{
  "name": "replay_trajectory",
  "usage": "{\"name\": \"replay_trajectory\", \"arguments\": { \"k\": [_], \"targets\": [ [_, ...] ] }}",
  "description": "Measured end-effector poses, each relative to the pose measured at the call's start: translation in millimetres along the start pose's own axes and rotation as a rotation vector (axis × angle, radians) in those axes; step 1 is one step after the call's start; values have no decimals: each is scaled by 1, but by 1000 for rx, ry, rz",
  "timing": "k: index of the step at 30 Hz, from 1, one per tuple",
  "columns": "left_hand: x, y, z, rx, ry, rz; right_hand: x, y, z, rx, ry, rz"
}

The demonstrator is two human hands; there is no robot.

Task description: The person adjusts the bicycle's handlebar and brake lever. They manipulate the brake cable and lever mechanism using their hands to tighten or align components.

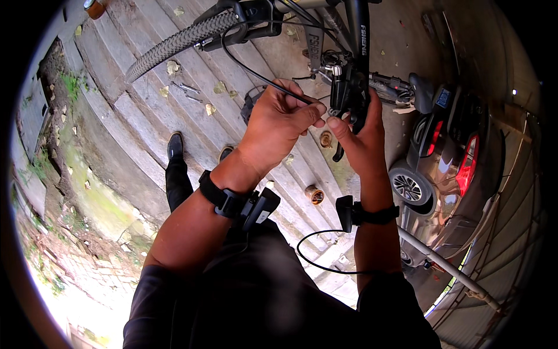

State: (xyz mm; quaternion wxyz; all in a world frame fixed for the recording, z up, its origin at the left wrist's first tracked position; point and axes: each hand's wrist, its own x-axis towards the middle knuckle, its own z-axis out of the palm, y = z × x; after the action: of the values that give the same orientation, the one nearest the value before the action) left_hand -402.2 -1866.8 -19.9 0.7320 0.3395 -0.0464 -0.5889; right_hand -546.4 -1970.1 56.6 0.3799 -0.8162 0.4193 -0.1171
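My left hand (279,125) pinches a thin black cable (250,67) between thumb and fingers, just left of a black brake lever assembly (344,87) on a bicycle's handlebar (360,41). My right hand (365,142) is wrapped round that lever assembly, its thumb at the lower end beside my left fingertips. The bicycle's knobby front tire (168,49) extends to the upper left, and its saddle (421,93) shows at the right. Black straps with small devices circle both my wrists. The exact tip of the cable is hidden by my fingers.
Metal wrenches (187,91) lie on weathered planks (131,116) among dry leaves. A can (314,195) stands below my hands; another container (94,8) is at upper left. A parked car (447,163) and a pale pipe (442,267) occupy the right. My shoe (175,145) is at left.
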Motion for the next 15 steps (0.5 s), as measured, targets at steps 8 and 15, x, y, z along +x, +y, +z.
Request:
{"name": "replay_trajectory", "arguments": {
  "k": [8,15],
  "targets": [
    [-5,-8,2,-187,14,-44,-1,-1,2,29,-11,6],
    [-8,-10,7,-311,54,-110,-2,7,1,-64,29,-29]
  ]
}}
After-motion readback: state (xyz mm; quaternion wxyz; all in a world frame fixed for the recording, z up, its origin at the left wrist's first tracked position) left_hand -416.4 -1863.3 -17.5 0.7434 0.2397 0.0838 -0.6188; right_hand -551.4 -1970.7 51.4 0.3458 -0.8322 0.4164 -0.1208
